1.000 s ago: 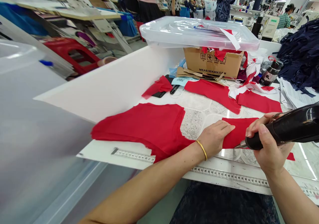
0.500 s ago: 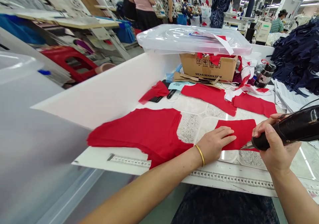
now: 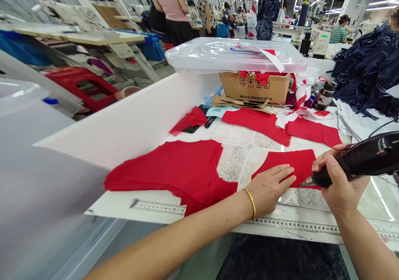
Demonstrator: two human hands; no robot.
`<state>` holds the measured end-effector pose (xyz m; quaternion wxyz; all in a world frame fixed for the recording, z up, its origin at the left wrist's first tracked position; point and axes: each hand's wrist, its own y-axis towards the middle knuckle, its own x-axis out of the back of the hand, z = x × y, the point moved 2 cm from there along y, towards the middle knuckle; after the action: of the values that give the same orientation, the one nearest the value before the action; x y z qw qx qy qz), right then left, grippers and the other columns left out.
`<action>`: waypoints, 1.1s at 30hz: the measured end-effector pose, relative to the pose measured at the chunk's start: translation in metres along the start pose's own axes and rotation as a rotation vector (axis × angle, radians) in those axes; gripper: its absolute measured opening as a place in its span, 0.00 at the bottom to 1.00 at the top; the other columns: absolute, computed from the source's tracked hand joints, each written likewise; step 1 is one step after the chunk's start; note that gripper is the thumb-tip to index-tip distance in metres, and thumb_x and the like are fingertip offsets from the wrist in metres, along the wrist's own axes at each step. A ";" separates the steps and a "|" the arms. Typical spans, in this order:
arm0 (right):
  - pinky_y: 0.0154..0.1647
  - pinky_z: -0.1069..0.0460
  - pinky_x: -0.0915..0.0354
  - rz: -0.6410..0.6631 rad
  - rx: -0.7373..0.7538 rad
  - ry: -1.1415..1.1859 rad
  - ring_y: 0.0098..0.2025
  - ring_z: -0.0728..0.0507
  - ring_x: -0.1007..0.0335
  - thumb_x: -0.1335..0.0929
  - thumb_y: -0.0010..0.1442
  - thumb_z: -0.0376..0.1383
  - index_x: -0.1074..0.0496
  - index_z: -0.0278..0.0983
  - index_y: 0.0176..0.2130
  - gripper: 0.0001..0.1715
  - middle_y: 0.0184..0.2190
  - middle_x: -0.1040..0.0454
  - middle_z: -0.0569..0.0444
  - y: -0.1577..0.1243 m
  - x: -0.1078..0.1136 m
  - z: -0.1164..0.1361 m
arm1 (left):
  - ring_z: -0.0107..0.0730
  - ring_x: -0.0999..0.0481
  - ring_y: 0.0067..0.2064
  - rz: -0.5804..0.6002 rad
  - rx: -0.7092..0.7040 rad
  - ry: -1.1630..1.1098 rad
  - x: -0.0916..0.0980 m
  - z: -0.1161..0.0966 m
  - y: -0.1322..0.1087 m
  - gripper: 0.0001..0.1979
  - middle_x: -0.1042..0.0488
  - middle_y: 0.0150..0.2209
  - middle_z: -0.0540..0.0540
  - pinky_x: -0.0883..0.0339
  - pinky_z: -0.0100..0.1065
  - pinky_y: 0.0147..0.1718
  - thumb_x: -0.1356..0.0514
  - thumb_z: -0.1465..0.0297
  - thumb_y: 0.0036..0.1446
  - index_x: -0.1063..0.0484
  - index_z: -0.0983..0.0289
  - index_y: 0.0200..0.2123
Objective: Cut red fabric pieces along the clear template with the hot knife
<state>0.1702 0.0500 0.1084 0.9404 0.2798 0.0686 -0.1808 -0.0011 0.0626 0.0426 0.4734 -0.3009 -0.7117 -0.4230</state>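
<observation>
Red fabric panel (image 3: pixel 288 163) is laid flat on the white marble-patterned worktop (image 3: pixel 232 162), its lower left part lying directly beneath the outstretched fingers (image 3: pixel 282 175) of the left hand (image 3: pixel 269 190). These fingers are kept open and pressed down on the cloth, with nothing gripped. A gold bangle (image 3: pixel 251 203) is worn on that wrist. By the right hand (image 3: pixel 341 184), a black corded handheld cutter (image 3: pixel 361 159) is gripped with closed fingers, its slim metal tip (image 3: pixel 305 182) being set at the panel's lower edge, to the right of the left fingertips. A larger red fabric piece (image 3: pixel 168 176) is spread just beside the left hand, and a printed tape measure (image 3: pixel 293 225) is fixed along the worktop's near edge.
</observation>
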 end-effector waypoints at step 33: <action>0.27 0.51 0.30 -0.082 0.056 -0.097 0.22 0.48 0.31 0.27 0.59 0.37 0.32 0.40 0.42 0.12 0.22 0.29 0.63 0.008 0.040 0.005 | 0.55 0.48 0.74 0.164 -0.086 -0.055 -0.031 -0.005 0.044 0.43 0.43 0.71 0.71 0.51 0.52 0.71 0.52 0.42 0.68 0.41 0.72 0.69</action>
<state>0.2106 0.0413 0.1076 0.9263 0.2938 0.0294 -0.2341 0.0490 0.0775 0.0291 0.4736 -0.3898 -0.6783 -0.4045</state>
